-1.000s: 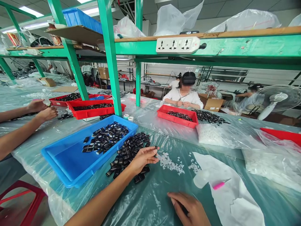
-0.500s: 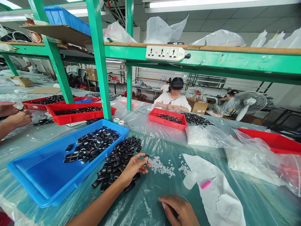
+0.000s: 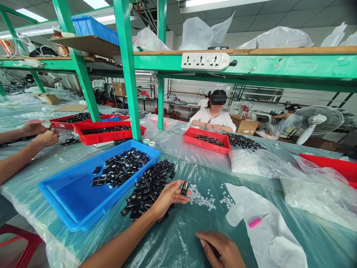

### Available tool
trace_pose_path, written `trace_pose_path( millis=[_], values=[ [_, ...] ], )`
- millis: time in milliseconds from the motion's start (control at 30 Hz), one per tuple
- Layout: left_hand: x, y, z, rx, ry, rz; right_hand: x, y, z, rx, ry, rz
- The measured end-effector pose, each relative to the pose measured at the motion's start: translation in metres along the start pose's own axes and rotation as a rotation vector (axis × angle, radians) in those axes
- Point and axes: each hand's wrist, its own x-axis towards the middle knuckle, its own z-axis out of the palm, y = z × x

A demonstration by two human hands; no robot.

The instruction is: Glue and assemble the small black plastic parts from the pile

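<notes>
Between the thumb and fingers of my left hand [image 3: 170, 197] is a small black rectangular piece [image 3: 185, 188] with a pale mark. That hand is above the table, beside a loose pile of similar black pieces [image 3: 147, 190]. Just past its fingertips lie small white bits [image 3: 203, 198], with a smaller cluster of white bits [image 3: 227, 201] to the right. My right hand [image 3: 221, 249] is low over the table at the front, its index finger stretched out and apart from the thumb, with nothing visible in it. Right of it, a pink-handled pointed tool [image 3: 255, 223] lies on a white sheet [image 3: 275, 232].
A blue tray [image 3: 63, 201] partly filled with black pieces stands left of the pile. Red trays [image 3: 192, 139] and bags of white bits [image 3: 315, 197] lie farther back. A green post [image 3: 129, 74] rises behind the blue tray. Another person's hands [image 3: 46, 136] work at left.
The view has swung slightly left. The black piece in my left hand has been turned and raised, showing more of its face. My right hand looks about the same.
</notes>
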Motion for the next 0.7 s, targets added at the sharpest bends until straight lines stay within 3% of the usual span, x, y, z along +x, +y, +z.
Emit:
trace_pose_path(
  millis=[533,700],
  values=[
    [0.0007,-0.0057,-0.0053,-0.158,-0.05,-0.061,-0.0001,0.0036,-0.0016,0.039,-0.044,0.015],
    [0.0012,-0.0073,-0.0053,-0.1,-0.052,-0.041,-0.0008,0.0031,-0.0022,0.04,-0.044,0.022]
  ],
)
